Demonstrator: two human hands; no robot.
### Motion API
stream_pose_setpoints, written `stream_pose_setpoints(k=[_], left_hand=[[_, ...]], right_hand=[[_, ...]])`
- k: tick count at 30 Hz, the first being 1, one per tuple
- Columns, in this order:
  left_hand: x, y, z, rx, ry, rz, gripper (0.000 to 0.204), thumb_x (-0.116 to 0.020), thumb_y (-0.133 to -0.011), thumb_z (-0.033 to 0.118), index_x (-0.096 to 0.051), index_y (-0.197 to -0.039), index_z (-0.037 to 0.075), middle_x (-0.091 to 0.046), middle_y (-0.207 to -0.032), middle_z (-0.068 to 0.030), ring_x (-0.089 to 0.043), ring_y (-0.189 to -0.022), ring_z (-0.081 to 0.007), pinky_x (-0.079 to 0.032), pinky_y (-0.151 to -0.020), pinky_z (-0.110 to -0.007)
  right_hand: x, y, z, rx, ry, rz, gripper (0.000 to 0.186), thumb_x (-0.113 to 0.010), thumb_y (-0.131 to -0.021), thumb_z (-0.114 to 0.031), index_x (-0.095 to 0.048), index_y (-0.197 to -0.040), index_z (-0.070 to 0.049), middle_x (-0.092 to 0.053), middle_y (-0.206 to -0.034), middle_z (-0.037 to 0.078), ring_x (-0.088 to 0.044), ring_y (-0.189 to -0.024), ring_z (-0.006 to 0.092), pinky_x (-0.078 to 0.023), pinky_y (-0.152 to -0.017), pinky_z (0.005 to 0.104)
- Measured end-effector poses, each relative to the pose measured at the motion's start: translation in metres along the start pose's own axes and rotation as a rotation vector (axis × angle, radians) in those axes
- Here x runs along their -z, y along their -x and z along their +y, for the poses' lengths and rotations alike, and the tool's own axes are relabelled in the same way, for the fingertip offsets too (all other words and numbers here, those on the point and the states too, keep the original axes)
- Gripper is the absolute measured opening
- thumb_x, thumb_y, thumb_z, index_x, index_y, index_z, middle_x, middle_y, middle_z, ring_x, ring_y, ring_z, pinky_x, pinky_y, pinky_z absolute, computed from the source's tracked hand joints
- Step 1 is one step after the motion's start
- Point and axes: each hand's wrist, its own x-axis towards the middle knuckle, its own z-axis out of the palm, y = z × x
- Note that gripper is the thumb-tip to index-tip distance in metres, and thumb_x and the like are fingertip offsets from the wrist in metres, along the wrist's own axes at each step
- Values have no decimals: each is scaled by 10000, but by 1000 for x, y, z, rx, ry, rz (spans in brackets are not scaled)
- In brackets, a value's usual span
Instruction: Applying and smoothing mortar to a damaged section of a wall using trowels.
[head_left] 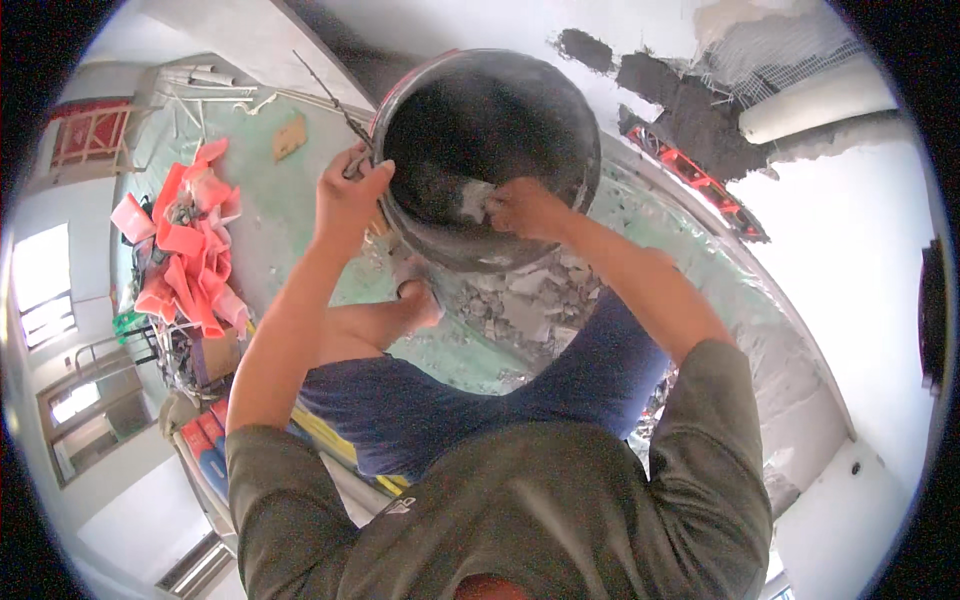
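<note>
A large black bucket (pixel 490 255) stands in front of me, its inside dark. At its left rim, my left hand (pixel 350 195) is closed, the thumb lying over the edge. A thin dark rod (pixel 345 112) sticks up and leftward from beside those fingers; whether they also grip it is unclear. My right hand (pixel 530 210) reaches into the bucket, fingers closed on a pale grey flat piece (pixel 475 200) whose exact kind I cannot make out. The bucket's contents are too dark to tell.
Grey rubble (pixel 525 300) lies below the bucket, between my legs. Crumpled pink-red sheets (pixel 190 240) are heaped at left. A red tool like a long level (pixel 695 180) lies along the right wall, under a dark patch (pixel 690 110) and a white pipe (pixel 820 100). Green sheeting (pixel 270 190) covers the floor.
</note>
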Motion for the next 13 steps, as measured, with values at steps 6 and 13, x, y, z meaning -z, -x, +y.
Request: stream_pose_setpoints(k=[6, 13], left_hand=[[51, -49, -24, 122, 87, 7, 528, -757, -776, 159, -550, -1210, -61, -622, -969, -38, -579, -865, -126, -473, -749, -260], [110, -101, -77, 84, 123, -6, 503, -752, -803, 142, -525, -1233, 13, -626, -1079, -38, -607, -951, -164, -495, -852, -300]], right_hand=[[51, 17, -42, -110, 44, 103, 292, -680, -764, -293, -646, -823, -9, -634, -791, 221, -625, -807, 412, -498, -736, 497], [104, 17, -104, -408, -136, 121, 363, -699, -746, -339, -648, -843, 7, -649, -877, 259, -636, -832, 419, -507, -783, 483]])
